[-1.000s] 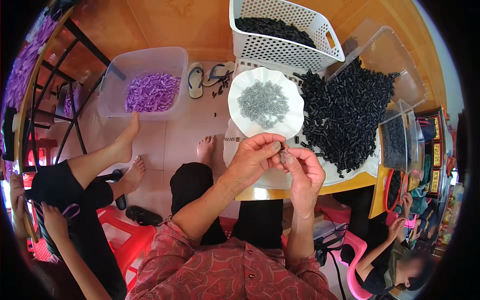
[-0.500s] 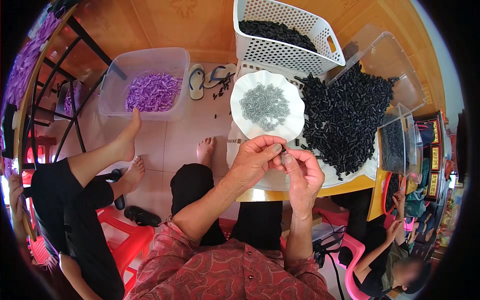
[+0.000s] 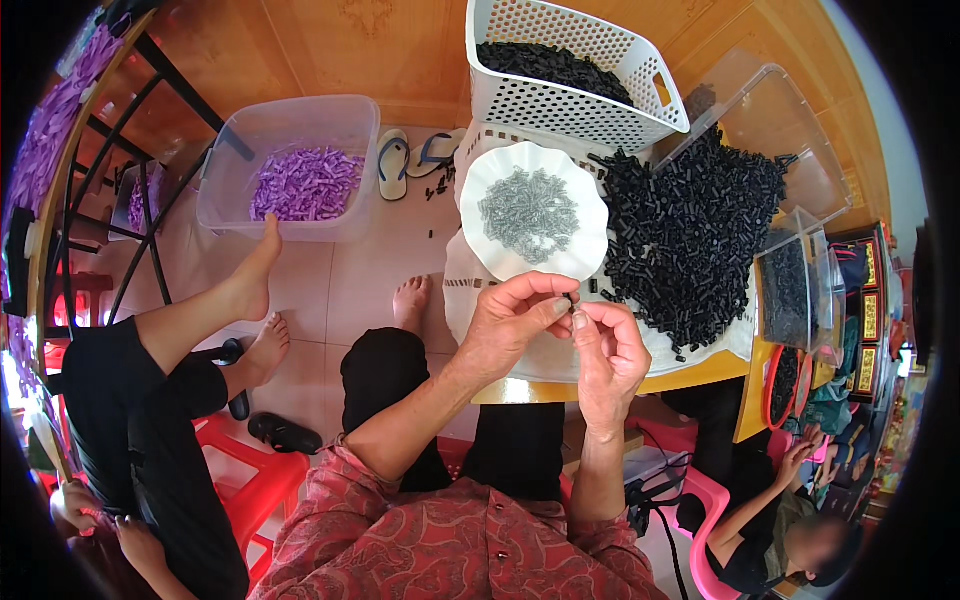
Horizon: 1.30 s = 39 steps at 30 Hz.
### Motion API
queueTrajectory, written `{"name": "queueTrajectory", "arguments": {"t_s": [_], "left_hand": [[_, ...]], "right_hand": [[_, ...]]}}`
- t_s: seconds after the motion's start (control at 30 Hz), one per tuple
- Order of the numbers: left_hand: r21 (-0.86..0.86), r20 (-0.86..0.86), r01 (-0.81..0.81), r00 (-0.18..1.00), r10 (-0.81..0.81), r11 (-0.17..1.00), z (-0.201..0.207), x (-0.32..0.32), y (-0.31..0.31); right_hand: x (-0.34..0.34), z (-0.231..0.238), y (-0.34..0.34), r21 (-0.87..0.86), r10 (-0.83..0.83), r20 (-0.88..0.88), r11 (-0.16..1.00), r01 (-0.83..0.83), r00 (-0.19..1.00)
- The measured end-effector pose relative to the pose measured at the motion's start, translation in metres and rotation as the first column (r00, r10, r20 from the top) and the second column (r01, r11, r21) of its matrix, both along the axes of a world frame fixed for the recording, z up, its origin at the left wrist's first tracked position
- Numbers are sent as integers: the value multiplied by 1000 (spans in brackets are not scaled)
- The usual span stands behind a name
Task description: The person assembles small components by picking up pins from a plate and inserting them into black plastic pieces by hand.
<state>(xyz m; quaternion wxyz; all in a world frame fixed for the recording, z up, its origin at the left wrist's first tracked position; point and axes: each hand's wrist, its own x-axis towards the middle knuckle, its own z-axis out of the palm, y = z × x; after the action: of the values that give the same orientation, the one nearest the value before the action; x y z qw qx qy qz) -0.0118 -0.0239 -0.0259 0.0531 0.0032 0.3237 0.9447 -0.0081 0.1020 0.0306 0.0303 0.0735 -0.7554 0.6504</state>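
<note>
Home used as a piecework spot, not a factory floor. Tiled floor (image 3: 340,290), glossy wooden wall panelling (image 3: 330,45) along the top. Bare feet; a pair of sandals (image 3: 415,160) left on the tiles. Low table (image 3: 690,375) with a cloth, heaped with small black plastic parts (image 3: 690,235). White perforated basket (image 3: 570,70) holds more of them; white scalloped plate (image 3: 495,255) holds grey pieces. Clear plastic tub (image 3: 290,165) of purple pieces sits on the floor. Red plastic stool (image 3: 265,480) and pink plastic chair (image 3: 715,535) for seating. Other people sit close by at left and lower right.
</note>
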Motion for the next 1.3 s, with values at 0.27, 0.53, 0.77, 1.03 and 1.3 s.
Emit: {"name": "queueTrajectory", "arguments": {"t_s": [0.27, 0.53, 0.77, 1.03, 1.3], "left_hand": [[-47, -37, -62, 997, 61, 997, -1, 0, 2], [-108, -72, 0, 997, -8, 994, 0, 0, -1], [33, -68, 70, 995, -67, 997, -2, -1, -1], [184, -100, 136, 988, -119, 974, -5, -2, 0], [144, -107, 111, 990, -96, 983, 4, -4, -13]], "right_hand": [[-2, 4, 1, 31, -27, -66, 999, 29, 997], [-3, 6, 2, 22, 22, -67, 1000, -20, 998], [-2, 7, 7, 65, 64, -101, 996, -58, 993], [3, 10, 6, -86, 48, -6, 995, -49, 999], [16, -5, 25, -1, -55, 85, 998, 55, 995]]}}
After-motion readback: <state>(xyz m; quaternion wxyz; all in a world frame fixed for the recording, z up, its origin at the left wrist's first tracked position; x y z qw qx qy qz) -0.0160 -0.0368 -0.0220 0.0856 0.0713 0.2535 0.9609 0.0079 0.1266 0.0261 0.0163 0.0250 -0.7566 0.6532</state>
